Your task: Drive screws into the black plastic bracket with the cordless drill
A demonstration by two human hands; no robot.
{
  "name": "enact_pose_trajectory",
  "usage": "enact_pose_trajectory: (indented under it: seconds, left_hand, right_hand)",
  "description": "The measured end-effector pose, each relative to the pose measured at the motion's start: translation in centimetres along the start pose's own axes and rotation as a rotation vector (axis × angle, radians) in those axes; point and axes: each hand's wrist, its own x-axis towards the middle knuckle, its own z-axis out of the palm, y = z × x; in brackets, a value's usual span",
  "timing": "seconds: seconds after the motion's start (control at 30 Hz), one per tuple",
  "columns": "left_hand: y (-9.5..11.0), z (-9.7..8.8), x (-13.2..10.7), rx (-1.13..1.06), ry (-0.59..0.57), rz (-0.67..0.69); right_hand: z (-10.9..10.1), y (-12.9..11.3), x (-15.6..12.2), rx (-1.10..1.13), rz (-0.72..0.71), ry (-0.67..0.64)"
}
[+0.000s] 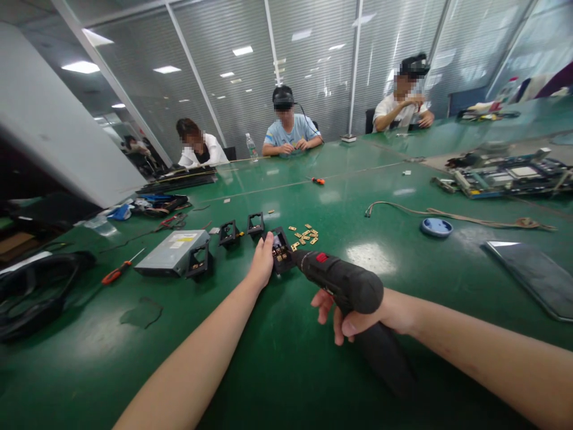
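left hand [263, 261] grips black housing [282, 249]; right hand [342, 316] holds drill [342, 279] against it

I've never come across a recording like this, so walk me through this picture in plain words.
There is no machine here: both hands belong to a person wearing a camera on their head. It looks forward and down, so the forearms enter from the bottom and the right.

The left hand holds a small black housing. The right hand holds a black power drill, its nose at the housing's edge; whether it touches is hard to tell.

On the green table lie small brass-coloured plates, a grey metal box, an orange-handled screwdriver and a circuit board. Three other people sit across the table.
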Motion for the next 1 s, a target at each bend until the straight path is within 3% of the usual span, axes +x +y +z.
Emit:
enact_pose_trajectory:
  seconds: [0.23,1.0]
  left_hand:
    - [0.4,0.4,-0.2,-0.008,-0.003,-0.020]
    - [1.4,1.1,-0.9,-0.065,0.013,-0.066]
  right_hand:
    - [1.0,-0.5,-0.3,0.034,0.002,0.038]
    - [1.2,0.0,-0.6,0.105,-0.022,0.049]
